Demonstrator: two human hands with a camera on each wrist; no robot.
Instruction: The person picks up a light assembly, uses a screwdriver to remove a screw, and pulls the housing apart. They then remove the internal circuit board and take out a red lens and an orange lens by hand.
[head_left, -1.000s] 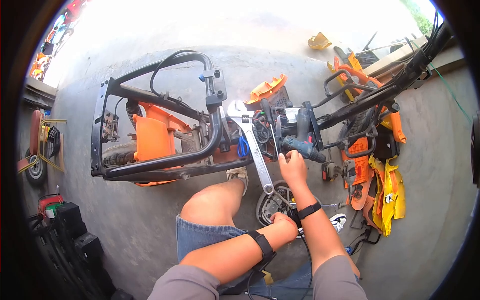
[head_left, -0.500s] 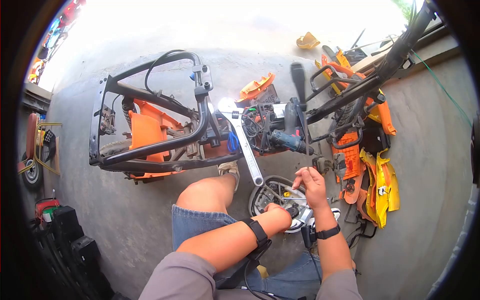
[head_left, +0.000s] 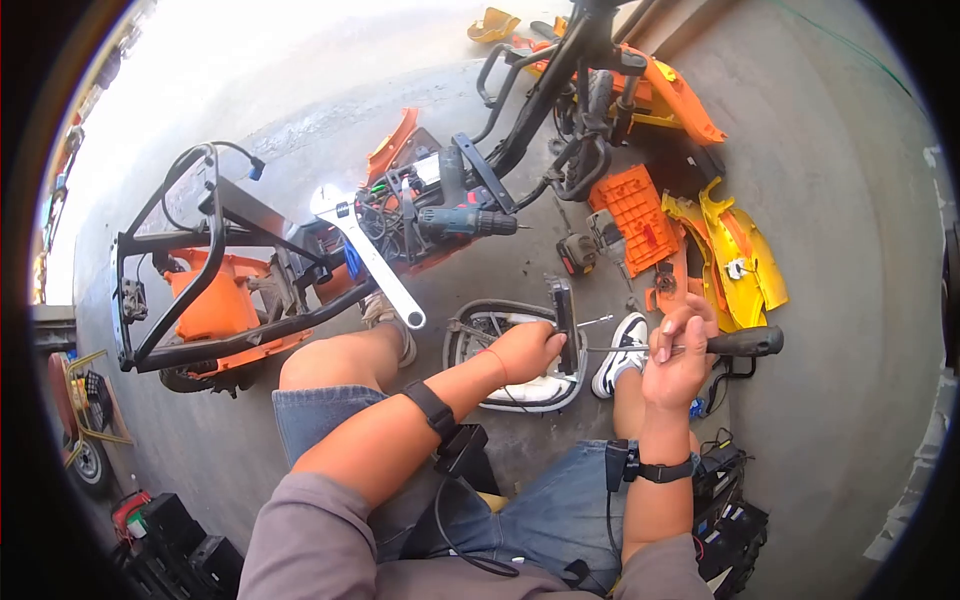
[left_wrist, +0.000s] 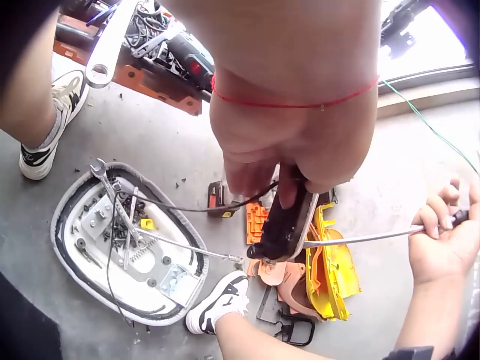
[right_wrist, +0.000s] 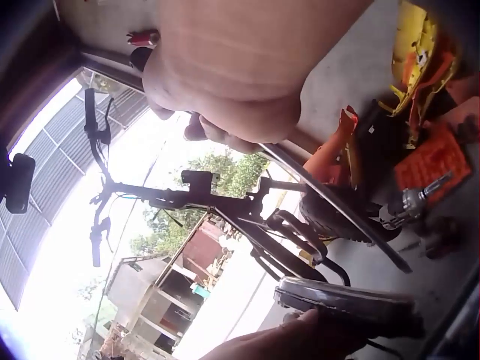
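Observation:
My left hand [head_left: 525, 352] grips a flat black lamp-like unit [head_left: 565, 325] with a clear rim, held on edge over the floor. In the left wrist view a thin cable trails from near the unit [left_wrist: 283, 225]. To its right, my right hand [head_left: 685, 350] holds a long screwdriver [head_left: 745, 342], palm up, fingers curled where the black handle meets the shaft. The shaft [left_wrist: 360, 238] points left, its tip right at the unit's edge in the left wrist view. In the right wrist view the steel shaft [right_wrist: 337, 210] slants down above the unit's glossy rim [right_wrist: 345, 294].
Below my left hand lies an oval white pan [left_wrist: 66, 247] with screws and wrenches. A stripped scooter frame [head_left: 215, 320] stands ahead, bearing a large adjustable wrench [head_left: 380, 275] and a cordless drill [head_left: 465, 221]. Yellow panels [head_left: 745, 265] and an orange panel [head_left: 632, 220] lie right.
My right hand has come back from beside the drill with the screwdriver, which has swung from upright to level. My left hand has raised the unit into sight. The head view has turned right.

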